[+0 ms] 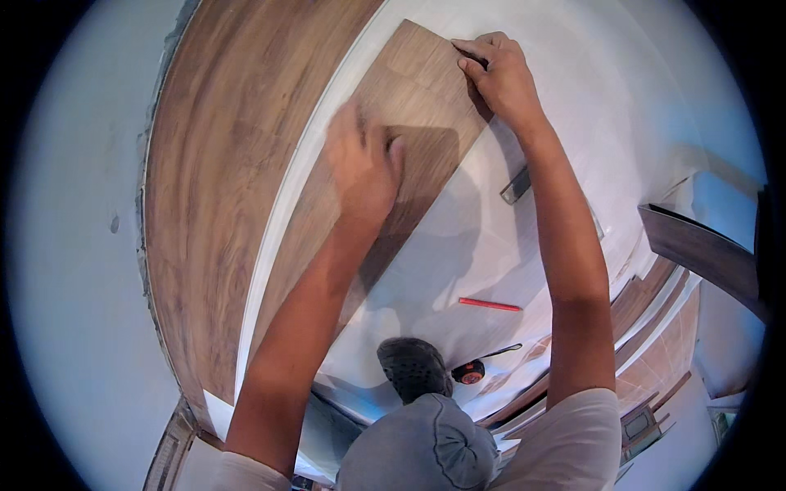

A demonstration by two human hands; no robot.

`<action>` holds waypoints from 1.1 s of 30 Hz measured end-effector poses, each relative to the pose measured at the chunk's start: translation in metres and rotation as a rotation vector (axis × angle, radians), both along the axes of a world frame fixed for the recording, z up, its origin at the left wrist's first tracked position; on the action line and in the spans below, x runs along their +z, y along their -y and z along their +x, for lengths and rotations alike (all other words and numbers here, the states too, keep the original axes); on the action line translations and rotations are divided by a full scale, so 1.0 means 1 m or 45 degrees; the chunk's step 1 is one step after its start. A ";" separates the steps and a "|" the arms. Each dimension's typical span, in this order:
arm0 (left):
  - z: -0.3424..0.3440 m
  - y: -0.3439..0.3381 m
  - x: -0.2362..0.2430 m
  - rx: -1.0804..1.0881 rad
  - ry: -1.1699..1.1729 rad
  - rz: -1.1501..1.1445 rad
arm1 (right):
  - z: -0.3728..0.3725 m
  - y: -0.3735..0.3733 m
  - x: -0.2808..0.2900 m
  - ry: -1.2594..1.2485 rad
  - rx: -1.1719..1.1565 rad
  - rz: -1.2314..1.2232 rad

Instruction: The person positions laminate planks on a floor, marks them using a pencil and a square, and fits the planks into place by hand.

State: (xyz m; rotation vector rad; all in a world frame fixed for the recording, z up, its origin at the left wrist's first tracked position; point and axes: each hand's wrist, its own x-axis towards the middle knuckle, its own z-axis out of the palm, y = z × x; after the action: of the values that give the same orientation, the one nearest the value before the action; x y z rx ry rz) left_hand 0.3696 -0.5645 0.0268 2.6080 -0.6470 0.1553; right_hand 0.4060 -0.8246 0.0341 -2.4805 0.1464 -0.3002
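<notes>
A brown wood-look floor plank (417,82) lies at a slant in front of me, across the white underlay. My right hand (501,78) is at its far right corner, with thumb and fingers closed on the edge. A dark gap or thin dark thing shows between those fingers; I cannot make out which. My left hand (360,168) is over the plank's left side, its fingers blurred but apart from the thumb, holding nothing I can see. Whether it touches the plank is unclear.
Laid wood flooring (237,164) runs along the left wall, beyond a white strip. On the underlay (434,270) lie a red pencil (490,304), a tape measure (468,373) and a metal-edged tool (517,186). More planks (696,241) are at the right. My shoe (413,368) is below.
</notes>
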 end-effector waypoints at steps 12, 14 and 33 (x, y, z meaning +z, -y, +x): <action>0.023 0.035 -0.002 -0.315 -0.105 0.090 | -0.001 -0.052 -0.010 0.040 -0.421 -0.052; 0.024 0.035 -0.002 -0.309 -0.123 0.070 | 0.001 -0.060 -0.009 0.040 -0.472 -0.026; 0.027 0.037 -0.002 -0.299 -0.249 0.036 | 0.009 -0.069 -0.009 0.025 -0.606 -0.007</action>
State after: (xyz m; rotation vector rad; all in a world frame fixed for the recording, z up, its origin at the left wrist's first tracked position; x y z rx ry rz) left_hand 0.3970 -0.6016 0.0249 2.5080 -0.8802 -0.1802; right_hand 0.4152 -0.7555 0.0248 -2.4210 0.7314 -0.5211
